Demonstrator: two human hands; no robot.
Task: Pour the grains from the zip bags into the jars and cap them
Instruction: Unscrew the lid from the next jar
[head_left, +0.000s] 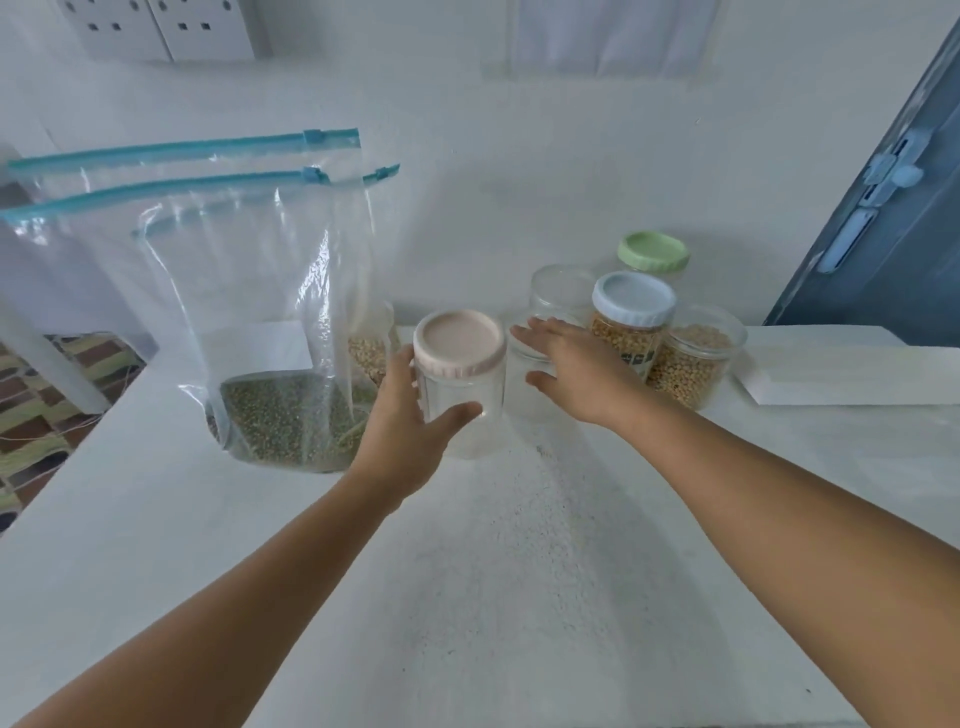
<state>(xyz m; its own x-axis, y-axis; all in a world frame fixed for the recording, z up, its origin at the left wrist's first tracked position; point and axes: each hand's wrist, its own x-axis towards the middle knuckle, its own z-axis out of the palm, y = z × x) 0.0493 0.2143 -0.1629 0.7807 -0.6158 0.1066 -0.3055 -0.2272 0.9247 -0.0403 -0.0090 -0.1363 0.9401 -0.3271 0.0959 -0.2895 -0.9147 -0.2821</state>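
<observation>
An empty clear jar with a pink lid stands at the middle of the white counter. My left hand wraps around its left side, thumb across the front. My right hand reaches with spread straight fingers over an open, empty clear jar just right of it; contact is unclear. A tall zip bag of green grains stands to the left, with a second zip bag of yellow grains behind it. A blue-lidded jar of yellow grains stands further right.
Behind sit another empty open jar, an open jar of yellow grains and a green-lidded jar. A white paper sheet lies at right. The counter's left edge drops to a patterned floor. A blue door stands at right.
</observation>
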